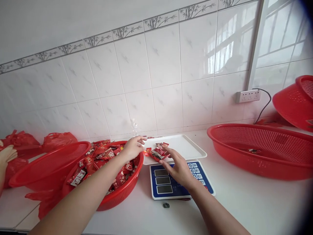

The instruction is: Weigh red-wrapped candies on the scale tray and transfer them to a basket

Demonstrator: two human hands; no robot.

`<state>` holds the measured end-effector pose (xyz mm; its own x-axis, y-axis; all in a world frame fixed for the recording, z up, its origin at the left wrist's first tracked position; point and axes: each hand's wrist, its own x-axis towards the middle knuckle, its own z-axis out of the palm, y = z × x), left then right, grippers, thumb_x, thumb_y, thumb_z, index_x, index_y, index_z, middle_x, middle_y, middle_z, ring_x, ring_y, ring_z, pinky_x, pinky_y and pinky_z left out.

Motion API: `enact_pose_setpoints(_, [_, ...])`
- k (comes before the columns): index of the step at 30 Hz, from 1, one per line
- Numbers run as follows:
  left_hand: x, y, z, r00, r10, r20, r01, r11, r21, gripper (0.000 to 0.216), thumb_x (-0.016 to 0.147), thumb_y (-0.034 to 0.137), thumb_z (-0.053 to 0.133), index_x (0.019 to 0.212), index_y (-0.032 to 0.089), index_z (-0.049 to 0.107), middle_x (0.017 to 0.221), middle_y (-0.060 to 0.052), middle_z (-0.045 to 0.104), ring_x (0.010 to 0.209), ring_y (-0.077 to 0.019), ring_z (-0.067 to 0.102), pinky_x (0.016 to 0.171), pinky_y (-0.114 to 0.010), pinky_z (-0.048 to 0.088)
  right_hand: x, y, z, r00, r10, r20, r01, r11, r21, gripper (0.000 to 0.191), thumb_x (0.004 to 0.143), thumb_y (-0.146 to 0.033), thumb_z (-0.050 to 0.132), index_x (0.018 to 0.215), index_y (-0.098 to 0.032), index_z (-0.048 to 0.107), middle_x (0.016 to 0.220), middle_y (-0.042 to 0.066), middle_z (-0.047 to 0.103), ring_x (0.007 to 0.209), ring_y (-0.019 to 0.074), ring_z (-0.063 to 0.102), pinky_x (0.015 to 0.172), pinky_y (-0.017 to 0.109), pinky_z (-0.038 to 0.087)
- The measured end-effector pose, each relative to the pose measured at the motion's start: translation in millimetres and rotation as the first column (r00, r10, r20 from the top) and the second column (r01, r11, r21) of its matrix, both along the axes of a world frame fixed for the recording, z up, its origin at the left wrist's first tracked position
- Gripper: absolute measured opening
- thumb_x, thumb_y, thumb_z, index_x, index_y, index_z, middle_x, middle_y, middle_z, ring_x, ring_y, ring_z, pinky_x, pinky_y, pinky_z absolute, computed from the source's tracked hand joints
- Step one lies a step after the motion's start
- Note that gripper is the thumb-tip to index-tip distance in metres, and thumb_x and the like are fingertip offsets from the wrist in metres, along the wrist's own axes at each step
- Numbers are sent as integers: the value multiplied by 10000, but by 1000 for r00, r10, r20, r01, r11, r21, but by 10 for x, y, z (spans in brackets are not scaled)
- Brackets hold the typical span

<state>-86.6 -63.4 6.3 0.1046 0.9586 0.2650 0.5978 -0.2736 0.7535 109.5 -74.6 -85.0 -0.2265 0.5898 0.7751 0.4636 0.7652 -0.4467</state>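
Several small red snack packets [156, 152] lie in a loose pile on the left part of a white weighing tray [188, 147]. My right hand [179, 168] reaches over the blue keypad of the digital scale [160, 191], fingers apart, their tips at the pile's near side. At the tray's left edge is my left hand [133, 148], its fingers loosely bent and apart with nothing visible in them. Under my left forearm stands a round red basket [124, 192] heaped with red snack packets [102, 156].
Another red basket [49, 163] tilts at the left, beside red plastic bags [60, 142] and another person's hand [7, 155]. A large red basket [256, 163] stands at right, with another [293, 104] behind. A small dark object [166, 205] lies before the scale.
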Motion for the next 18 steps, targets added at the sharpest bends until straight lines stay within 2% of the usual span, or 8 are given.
enact_pose_setpoints(3, [406,-56,-60,986,-83,145,91,994,-55,381,667,43,583,1024,173,561,915,-37,577,732,-102,580,656,-209,471,-47,-11,-18,997,73,5,-73,997,8,576,828,-369,481,1352,-249,277,1278,105,483,1056,207,536,866,393,459])
enact_pose_setpoints(5, [622,-74,-99,969,-130,212,157,981,-115,389,685,20,548,1039,181,537,904,-32,576,719,-101,587,635,-211,478,-55,13,-21,995,59,-81,-60,998,-15,486,863,-338,406,1330,-244,311,1249,105,504,988,188,565,823,370,475])
enact_pose_setpoints(8, [776,-10,-150,970,-132,205,155,982,-105,371,734,33,497,1071,187,508,937,-40,568,741,-102,591,654,-220,487,-7,85,-5,946,-61,-318,22,992,-125,373,887,-324,319,1228,-216,426,1018,83,608,758,146,587,703,318,489])
enact_pose_setpoints(10, [767,98,-190,991,-86,101,88,996,-17,335,764,73,486,1081,179,510,1004,-64,559,831,-126,587,731,-248,484,56,139,17,852,-141,-504,33,976,-217,360,875,-355,343,1183,-203,454,866,44,608,596,108,528,595,270,472])
enact_pose_setpoints(12, [708,231,-248,995,-39,-95,50,992,117,294,784,156,506,1078,168,527,1098,-93,539,989,-176,541,863,-303,435,121,180,44,715,-178,-676,-17,962,-272,371,852,-389,393,1172,-211,454,820,15,576,495,73,443,492,226,425])
enact_pose_setpoints(14, [645,352,-316,947,-24,-319,85,980,177,363,776,318,549,1104,164,531,1193,-118,499,1142,-239,437,973,-364,341,170,203,72,574,-192,-796,-84,953,-290,386,825,-416,439,1157,-221,459,807,-3,547,459,53,395,433,200,379])
enact_pose_setpoints(16, [607,441,-375,871,-58,-488,118,989,93,566,738,512,543,1192,177,484,1287,-132,432,1233,-297,329,1013,-426,268,197,205,98,470,-204,-859,-128,947,-295,385,805,-437,469,1124,-223,482,781,-15,525,459,47,392,412,186,357])
enact_pose_setpoints(18, [606,498,-406,804,-104,-585,99,994,-40,740,692,639,503,1292,222,385,1388,-119,320,1293,-332,217,1020,-477,226,203,194,115,422,-208,-882,-156,942,-296,380,790,-455,490,1093,-226,506,756,-24,517,472,49,405,413,179,354])
